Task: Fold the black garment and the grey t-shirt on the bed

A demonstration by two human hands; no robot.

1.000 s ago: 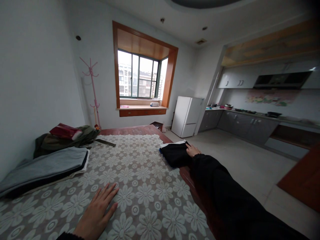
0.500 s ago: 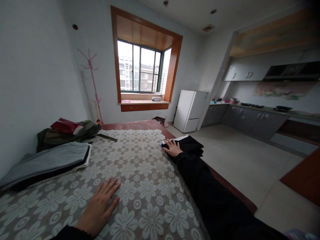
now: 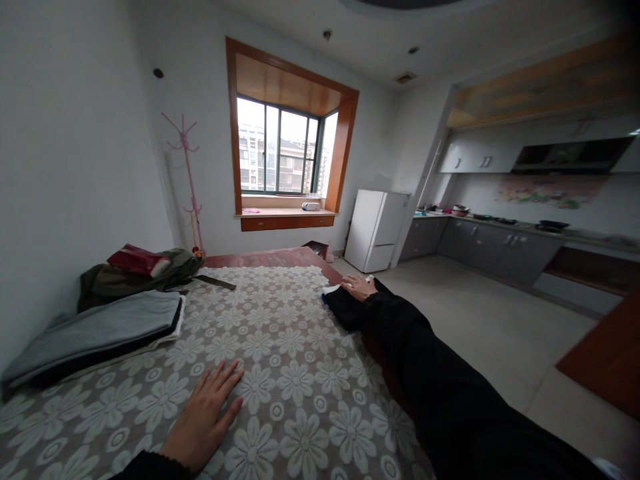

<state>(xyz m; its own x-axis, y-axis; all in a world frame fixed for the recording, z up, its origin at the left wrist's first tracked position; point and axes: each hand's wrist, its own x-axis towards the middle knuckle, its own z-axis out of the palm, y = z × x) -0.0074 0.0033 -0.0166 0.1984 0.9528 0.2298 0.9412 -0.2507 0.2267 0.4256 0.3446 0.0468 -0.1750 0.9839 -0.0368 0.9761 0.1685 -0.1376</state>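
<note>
Right hand (image 3: 359, 287), mid-frame: fingers spread flat on folded black cloth (image 3: 345, 308) at the bed's right edge. Left hand (image 3: 203, 417), lower left: open, flat on floral cover (image 3: 280, 347). Step judged: pressing the fold; a grip on the cloth comes next

sleeves: black, long, loose-fitting | left hand (image 3: 203, 420): bare | right hand (image 3: 359, 287): bare

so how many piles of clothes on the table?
3: a grey folded stack at the left edge, an olive heap behind it, and a black folded garment under the right hand at the right edge.
</note>
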